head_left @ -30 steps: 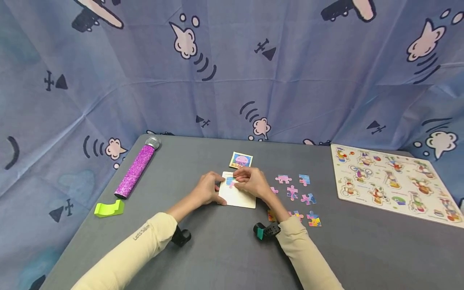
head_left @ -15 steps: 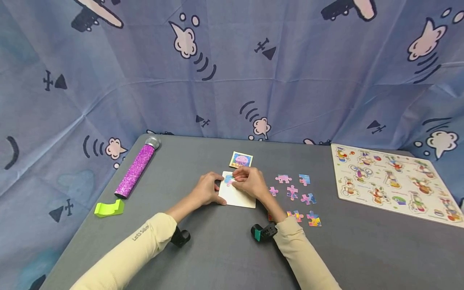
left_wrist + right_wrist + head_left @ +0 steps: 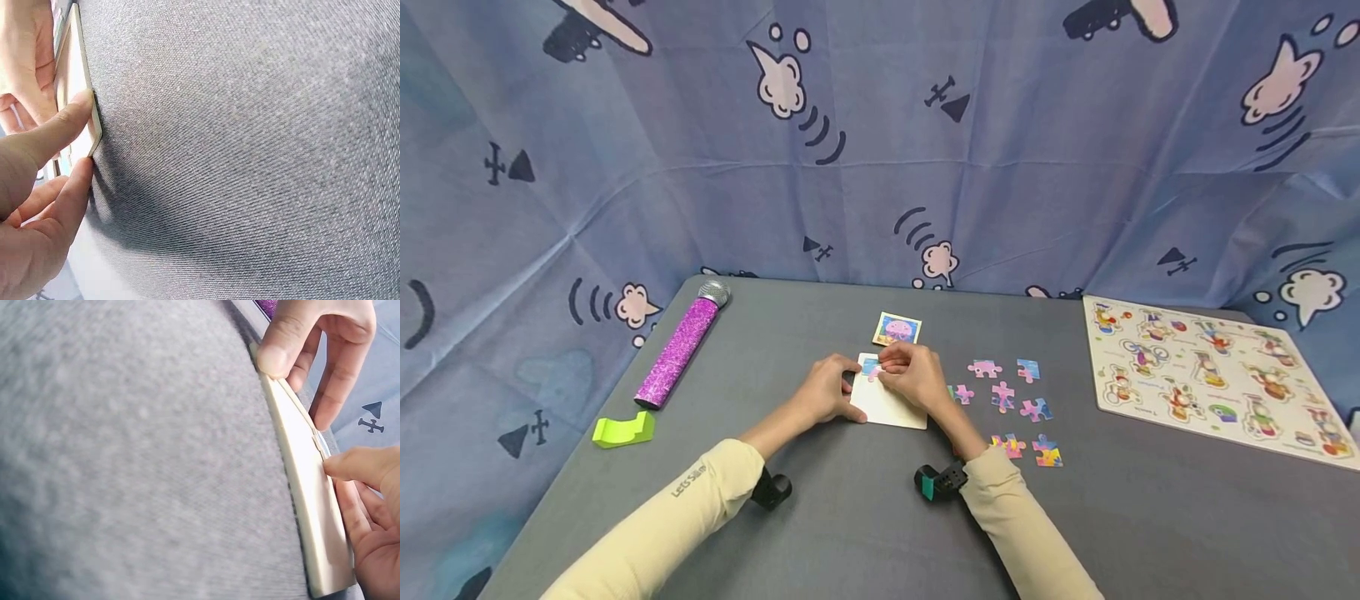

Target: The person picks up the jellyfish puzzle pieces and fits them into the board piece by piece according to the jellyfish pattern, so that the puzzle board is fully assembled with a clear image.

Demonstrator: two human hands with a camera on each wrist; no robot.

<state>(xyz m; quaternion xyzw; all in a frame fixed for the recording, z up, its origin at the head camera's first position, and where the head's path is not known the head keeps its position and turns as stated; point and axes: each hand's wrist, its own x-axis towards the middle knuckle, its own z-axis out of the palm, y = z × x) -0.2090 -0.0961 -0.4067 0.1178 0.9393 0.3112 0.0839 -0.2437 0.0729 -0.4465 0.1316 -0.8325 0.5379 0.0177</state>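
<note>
A pale, square puzzle tray (image 3: 891, 407) lies on the grey table. My left hand (image 3: 826, 390) grips its left side, thumb at the near corner and fingers further up the edge. In the left wrist view, the thumb (image 3: 72, 115) lies on the tray's rim. At the tray's far left corner sits a blue and pink puzzle piece (image 3: 870, 368). My right hand (image 3: 916, 377) pinches this piece with thumb and fingertips, partly covering it. Loose jigsaw pieces (image 3: 1002, 397) are spread right of the tray, some behind my right wrist. Beyond the tray rests a small picture card (image 3: 897, 329).
A glittery pink microphone (image 3: 681, 354) lies at the table's left, with a lime-green stand (image 3: 623, 430) below it. A large picture board (image 3: 1210, 367) occupies the far right. Behind the table hangs a blue patterned curtain (image 3: 865, 192).
My right hand has slid the blue and pink piece slightly left and away from me, into the tray's far left corner. My left hand has kept its hold on the tray.
</note>
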